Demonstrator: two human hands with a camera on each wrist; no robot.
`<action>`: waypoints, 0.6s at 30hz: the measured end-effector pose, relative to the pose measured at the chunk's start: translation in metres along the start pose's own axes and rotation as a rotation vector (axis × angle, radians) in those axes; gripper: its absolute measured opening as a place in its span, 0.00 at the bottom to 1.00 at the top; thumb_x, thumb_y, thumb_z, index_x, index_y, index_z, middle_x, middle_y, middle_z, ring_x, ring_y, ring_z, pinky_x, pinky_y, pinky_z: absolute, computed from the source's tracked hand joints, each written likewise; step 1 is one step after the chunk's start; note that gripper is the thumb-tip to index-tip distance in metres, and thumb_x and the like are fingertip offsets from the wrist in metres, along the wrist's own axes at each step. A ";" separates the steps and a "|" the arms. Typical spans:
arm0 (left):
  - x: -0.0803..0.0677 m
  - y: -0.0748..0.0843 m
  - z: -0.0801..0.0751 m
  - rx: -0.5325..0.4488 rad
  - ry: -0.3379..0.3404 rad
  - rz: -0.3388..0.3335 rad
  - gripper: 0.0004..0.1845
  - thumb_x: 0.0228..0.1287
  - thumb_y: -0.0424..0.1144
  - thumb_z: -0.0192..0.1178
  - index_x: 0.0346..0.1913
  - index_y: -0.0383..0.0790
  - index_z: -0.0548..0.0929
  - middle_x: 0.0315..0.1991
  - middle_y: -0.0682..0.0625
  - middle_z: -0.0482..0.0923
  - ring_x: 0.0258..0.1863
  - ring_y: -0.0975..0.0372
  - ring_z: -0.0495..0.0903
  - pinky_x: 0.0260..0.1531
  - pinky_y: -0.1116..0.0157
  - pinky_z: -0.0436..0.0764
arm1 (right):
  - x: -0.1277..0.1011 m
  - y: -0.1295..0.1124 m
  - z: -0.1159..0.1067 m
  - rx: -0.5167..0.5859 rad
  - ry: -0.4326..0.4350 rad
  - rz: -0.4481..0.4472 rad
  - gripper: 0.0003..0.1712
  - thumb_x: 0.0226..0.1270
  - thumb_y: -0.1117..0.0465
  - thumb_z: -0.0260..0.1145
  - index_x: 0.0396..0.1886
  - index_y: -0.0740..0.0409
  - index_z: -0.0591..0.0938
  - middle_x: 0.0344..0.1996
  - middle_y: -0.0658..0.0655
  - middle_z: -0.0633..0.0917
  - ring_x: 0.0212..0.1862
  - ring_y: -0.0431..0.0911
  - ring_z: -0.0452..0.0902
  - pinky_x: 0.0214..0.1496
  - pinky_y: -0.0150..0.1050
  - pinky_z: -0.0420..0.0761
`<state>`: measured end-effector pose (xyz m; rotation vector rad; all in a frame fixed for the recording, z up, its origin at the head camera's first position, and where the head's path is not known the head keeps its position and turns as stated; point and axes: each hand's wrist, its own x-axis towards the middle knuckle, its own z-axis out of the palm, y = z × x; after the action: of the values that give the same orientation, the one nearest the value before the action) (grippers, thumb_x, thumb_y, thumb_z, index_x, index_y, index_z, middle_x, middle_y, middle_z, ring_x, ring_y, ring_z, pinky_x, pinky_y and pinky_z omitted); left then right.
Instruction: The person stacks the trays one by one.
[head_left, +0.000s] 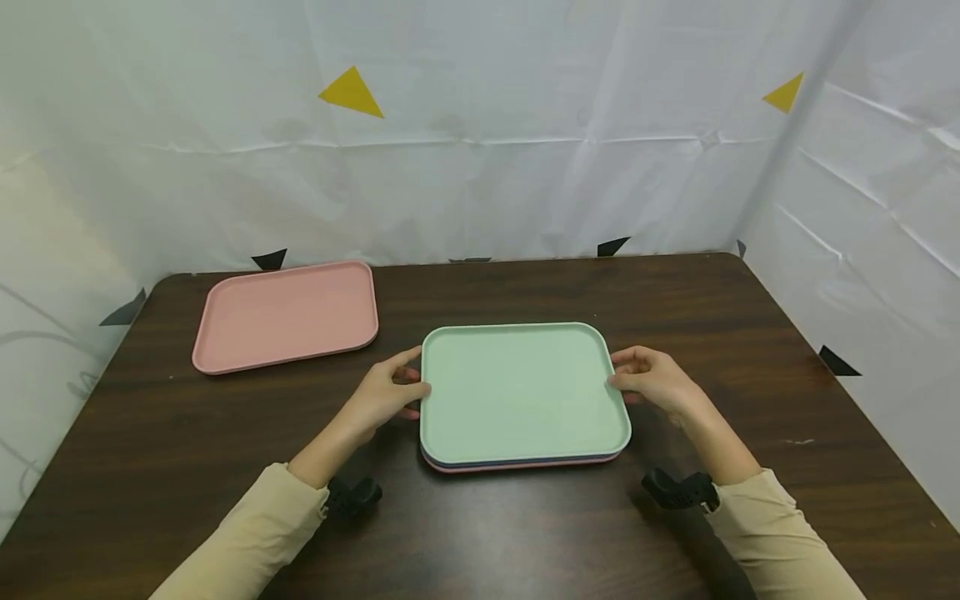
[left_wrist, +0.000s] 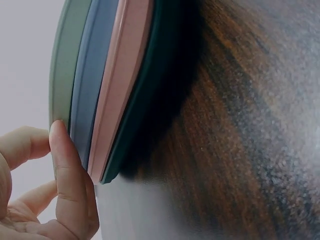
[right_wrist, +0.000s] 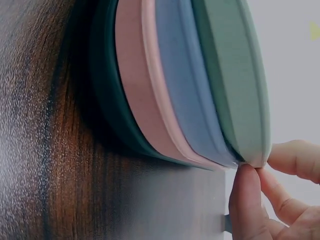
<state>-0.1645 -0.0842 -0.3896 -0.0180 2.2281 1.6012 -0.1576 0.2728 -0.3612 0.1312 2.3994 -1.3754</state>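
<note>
Pinching the green tray (head_left: 517,387) atop the stack with both hands' fingers (head_left: 408,390), apparently separating it, needing a level lift.

Mint-green tray (head_left: 517,387): rounded rectangle, flat, topmost of stack at table centre. Beneath it blue tray (right_wrist: 187,85), pink tray (right_wrist: 135,85), dark teal tray (right_wrist: 107,95), edges nested, aligned.

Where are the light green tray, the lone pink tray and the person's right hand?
light green tray (head_left: 517,392): head view, middle of its flat top.
lone pink tray (head_left: 288,315): head view, middle of its surface.
right hand (head_left: 651,382): head view, back of the hand.
</note>
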 end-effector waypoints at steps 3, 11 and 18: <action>0.000 0.000 0.000 -0.001 -0.006 0.004 0.35 0.64 0.32 0.57 0.73 0.39 0.58 0.53 0.35 0.67 0.32 0.62 0.78 0.31 0.67 0.87 | 0.000 0.000 0.000 -0.010 0.006 -0.002 0.27 0.67 0.65 0.60 0.62 0.74 0.67 0.38 0.54 0.80 0.37 0.37 0.77 0.49 0.41 0.85; -0.001 0.000 0.000 -0.004 -0.011 0.000 0.35 0.64 0.32 0.57 0.73 0.40 0.58 0.55 0.34 0.66 0.34 0.61 0.79 0.33 0.65 0.87 | -0.001 0.000 0.001 -0.018 0.014 0.002 0.27 0.67 0.66 0.61 0.62 0.75 0.67 0.38 0.55 0.79 0.37 0.37 0.77 0.49 0.43 0.85; -0.002 0.001 -0.002 0.024 -0.017 0.000 0.34 0.65 0.33 0.58 0.73 0.39 0.59 0.56 0.33 0.67 0.34 0.60 0.80 0.33 0.66 0.87 | 0.000 0.000 0.001 -0.015 0.016 0.022 0.29 0.66 0.65 0.61 0.62 0.75 0.67 0.41 0.56 0.80 0.37 0.36 0.76 0.50 0.44 0.85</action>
<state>-0.1636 -0.0865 -0.3877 0.0024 2.2338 1.5693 -0.1575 0.2720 -0.3619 0.1646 2.4134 -1.3520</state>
